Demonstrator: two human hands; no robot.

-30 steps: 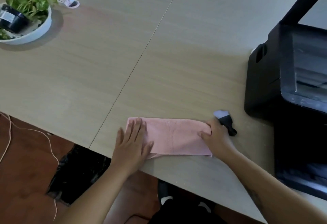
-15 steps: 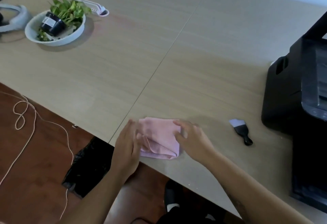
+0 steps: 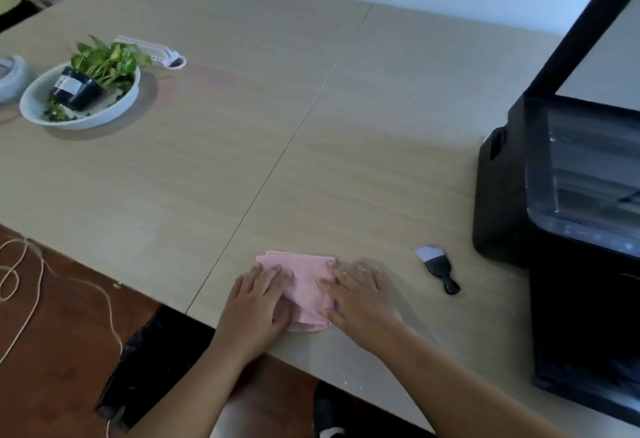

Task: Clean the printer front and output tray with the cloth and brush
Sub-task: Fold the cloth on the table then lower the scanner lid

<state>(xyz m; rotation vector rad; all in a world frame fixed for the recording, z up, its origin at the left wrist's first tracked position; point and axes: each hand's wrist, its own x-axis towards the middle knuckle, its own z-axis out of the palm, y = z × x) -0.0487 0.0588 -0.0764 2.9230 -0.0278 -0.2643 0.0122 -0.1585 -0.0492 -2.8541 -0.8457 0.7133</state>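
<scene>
A pink cloth [image 3: 304,278], folded into a small square, lies near the front edge of the wooden table [image 3: 311,126]. My left hand [image 3: 258,302] presses flat on its left side. My right hand [image 3: 360,295] lies flat on its right side, fingers straight. A small black brush with pale bristles [image 3: 437,268] rests on the table to the right of the cloth, untouched. The black printer [image 3: 568,216] stands at the right edge with its scanner lid raised; its lower front and output tray are dark and partly cut off.
A white bowl [image 3: 34,108] holding a tipped potted plant [image 3: 100,72] sits at the far left, with a white object [image 3: 156,51] behind it. A cord [image 3: 31,281] and a black bag [image 3: 149,351] lie on the floor below the table edge.
The cloth went from a long strip to a small folded square. My right hand moved left, away from the brush. Both hands now press flat on the cloth.
</scene>
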